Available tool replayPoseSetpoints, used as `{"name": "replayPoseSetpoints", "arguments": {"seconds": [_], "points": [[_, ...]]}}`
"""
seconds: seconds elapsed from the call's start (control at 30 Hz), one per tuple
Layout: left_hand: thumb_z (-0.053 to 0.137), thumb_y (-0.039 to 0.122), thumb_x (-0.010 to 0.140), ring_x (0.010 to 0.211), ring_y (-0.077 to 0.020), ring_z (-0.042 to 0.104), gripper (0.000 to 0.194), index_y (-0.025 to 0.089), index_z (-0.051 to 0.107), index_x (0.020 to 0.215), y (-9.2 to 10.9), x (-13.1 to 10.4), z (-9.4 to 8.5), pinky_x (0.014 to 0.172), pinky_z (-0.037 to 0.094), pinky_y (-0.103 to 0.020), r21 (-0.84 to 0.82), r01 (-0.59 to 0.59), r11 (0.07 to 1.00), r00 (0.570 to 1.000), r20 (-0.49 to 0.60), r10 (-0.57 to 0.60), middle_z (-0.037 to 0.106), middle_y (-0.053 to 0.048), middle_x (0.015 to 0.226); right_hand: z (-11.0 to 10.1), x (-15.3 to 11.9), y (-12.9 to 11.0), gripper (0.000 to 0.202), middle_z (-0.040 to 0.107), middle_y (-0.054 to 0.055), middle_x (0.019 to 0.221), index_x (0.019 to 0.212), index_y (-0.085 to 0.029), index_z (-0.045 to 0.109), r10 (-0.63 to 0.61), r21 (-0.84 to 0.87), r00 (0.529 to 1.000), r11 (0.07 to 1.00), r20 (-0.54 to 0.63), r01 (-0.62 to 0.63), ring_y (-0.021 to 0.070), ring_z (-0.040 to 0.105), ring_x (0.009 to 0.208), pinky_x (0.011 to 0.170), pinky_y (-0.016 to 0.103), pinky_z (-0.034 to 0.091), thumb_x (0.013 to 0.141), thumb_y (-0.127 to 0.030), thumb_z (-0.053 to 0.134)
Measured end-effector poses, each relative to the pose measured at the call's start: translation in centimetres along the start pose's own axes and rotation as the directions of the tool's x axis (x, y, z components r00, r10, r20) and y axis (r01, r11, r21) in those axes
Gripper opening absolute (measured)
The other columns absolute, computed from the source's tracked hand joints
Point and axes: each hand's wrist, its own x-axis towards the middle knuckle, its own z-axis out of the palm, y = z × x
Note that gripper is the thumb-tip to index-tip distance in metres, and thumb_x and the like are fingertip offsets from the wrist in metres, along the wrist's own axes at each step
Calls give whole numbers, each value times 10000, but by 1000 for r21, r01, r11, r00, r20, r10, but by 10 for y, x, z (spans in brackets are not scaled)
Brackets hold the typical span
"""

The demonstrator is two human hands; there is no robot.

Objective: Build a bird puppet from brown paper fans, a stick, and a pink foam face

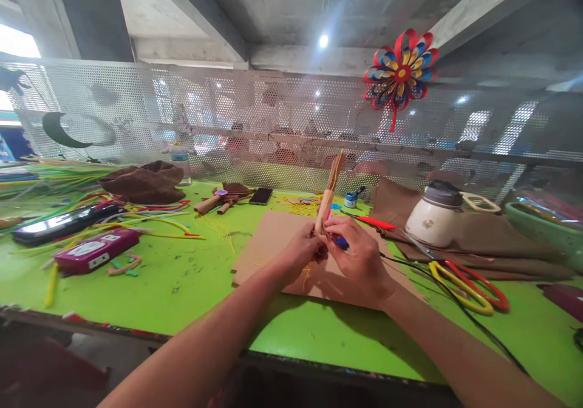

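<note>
My left hand (303,249) is closed around the lower end of a slim brown roll (327,198), paper or cloth, which stands tilted up with a yellow strand along its top. Thumb and fingers of my right hand (362,256) pinch at the roll's lower part; the exact spot is partly hidden. Beneath both hands lies a cardboard sheet (264,244) with loose yellow strands. A small blue thing (341,242) shows behind my right fingers, its kind unclear. Similar brown rolls (212,203) lie farther back on the green table (182,292).
On the right are scissors (473,289) with yellow and red handles, a black cable (478,323), a white jug (432,217) and brown cloth (496,238). A phone (261,196) and small blue jar (350,200) stand behind. A purple box (98,251) lies left among coloured strips.
</note>
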Motion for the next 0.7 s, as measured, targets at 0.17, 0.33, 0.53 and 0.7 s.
{"name": "replayPoseSetpoints", "arguments": {"seconds": [0.17, 0.33, 0.53, 0.7], "points": [[552, 120, 631, 533, -93, 476, 200, 163, 513, 822, 1, 0, -3, 533, 372, -222, -59, -40, 997, 997, 61, 43, 535, 28, 628, 4, -3, 1, 116, 664, 106, 990, 957, -197, 584, -48, -45, 997, 998, -57, 46, 214, 651, 951, 841, 401, 563, 883, -109, 570], [522, 109, 602, 564, -96, 479, 205, 163, 517, 800, 0, 0, -4, 548, 370, -220, -109, -47, 993, 997, 56, 53, 532, 21, 651, 5, -3, 0, 151, 655, 107, 1005, 1000, -198, 588, -53, -53, 998, 997, -40, 51, 215, 639, 971, 867, 418, 561, 893, -96, 560], [522, 129, 620, 562, -104, 453, 159, 163, 530, 774, -2, 3, -7, 531, 353, -219, -177, -52, 983, 997, 55, 63, 501, 24, 634, 4, -4, -3, 271, 629, 140, 1124, 1153, -181, 576, -71, -22, 997, 997, 7, 72, 246, 597, 1080, 937, 465, 535, 893, -105, 561], [525, 179, 642, 556, -103, 425, 36, 167, 493, 653, 1, 2, -9, 537, 363, -221, -268, -76, 961, 994, 50, 92, 472, 18, 602, 4, -1, -7, 323, 616, 155, 1156, 1200, -169, 559, -97, -21, 995, 995, 22, 97, 265, 575, 1091, 936, 497, 523, 884, -99, 561]]}}
